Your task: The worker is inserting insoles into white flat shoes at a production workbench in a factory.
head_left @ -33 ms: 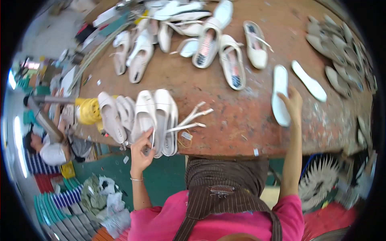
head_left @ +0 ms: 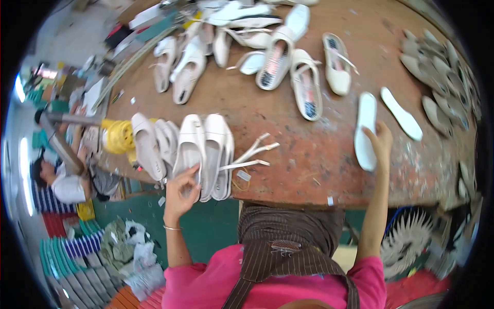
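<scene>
My left hand is at the heel end of a cream slip-on shoe, fingers curled over its heel and inner sole. Right beside that shoe stand more cream shoes, side by side with toes pointing away from me. Over on the right, my right hand pinches the edge of a white insole, thumb on top; its other fingers are partly hidden. The insole lies on or just above the table, I cannot tell which. A second white insole lies untouched to its right.
Cream shoes with straps spread across the far side of the worn table. Grey-beige shoe uppers pile up at far right. Thin white strips and a yellow spool flank the near shoes. Another person sits at left.
The whole view has shifted slightly, so the table things appear a little lower and farther right. Both hands keep their places on the shoe and the insole.
</scene>
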{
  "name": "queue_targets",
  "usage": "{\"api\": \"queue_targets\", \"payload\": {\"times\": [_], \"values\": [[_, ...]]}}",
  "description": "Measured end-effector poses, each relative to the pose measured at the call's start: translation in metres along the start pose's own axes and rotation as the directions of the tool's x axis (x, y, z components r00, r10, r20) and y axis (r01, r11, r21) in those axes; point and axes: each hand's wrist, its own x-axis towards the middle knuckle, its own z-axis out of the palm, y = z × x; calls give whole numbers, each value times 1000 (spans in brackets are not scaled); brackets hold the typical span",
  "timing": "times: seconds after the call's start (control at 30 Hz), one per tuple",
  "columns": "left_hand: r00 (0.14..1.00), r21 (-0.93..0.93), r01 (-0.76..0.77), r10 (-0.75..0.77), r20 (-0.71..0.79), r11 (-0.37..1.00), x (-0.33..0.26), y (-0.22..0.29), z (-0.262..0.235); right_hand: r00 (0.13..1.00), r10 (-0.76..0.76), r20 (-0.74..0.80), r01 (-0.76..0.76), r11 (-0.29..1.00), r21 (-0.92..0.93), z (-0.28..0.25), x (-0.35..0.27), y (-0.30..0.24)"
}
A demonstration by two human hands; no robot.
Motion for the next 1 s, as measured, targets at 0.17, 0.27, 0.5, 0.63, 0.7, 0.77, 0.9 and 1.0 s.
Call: {"api": "queue_targets", "payload": {"times": [0.17,0.27,0.5,0.63,0.7,0.77,0.9,1.0], "values": [[961,118,117,-82,-265,986,78,-9,-42,954,299,26,-269,814,515,-23,-8,2],[926,264,39,65,-373,964,174,-44,-44,915,401,47,-292,579,761,-34,-6,28],[879,440,453,-306,-366,776,353,-252,-7,942,310,131,-166,89,982,-41,-13,35],[737,246,630,-468,-487,736,367,-208,13,904,425,41,-100,118,988,-50,-30,19],[724,226,499,-259,-640,837,354,-207,-5,922,374,102,-148,97,984,-47,-28,14],[679,331,197,116,-725,923,346,-202,-24,925,341,167,-210,91,974,-45,-31,10],[918,-162,-149,75,-391,975,276,-41,-24,938,295,181,-259,251,933,-47,-52,-6],[918,106,-324,339,-207,940,188,40,-6,950,283,130,-231,363,903,-44,-58,-37]]}}
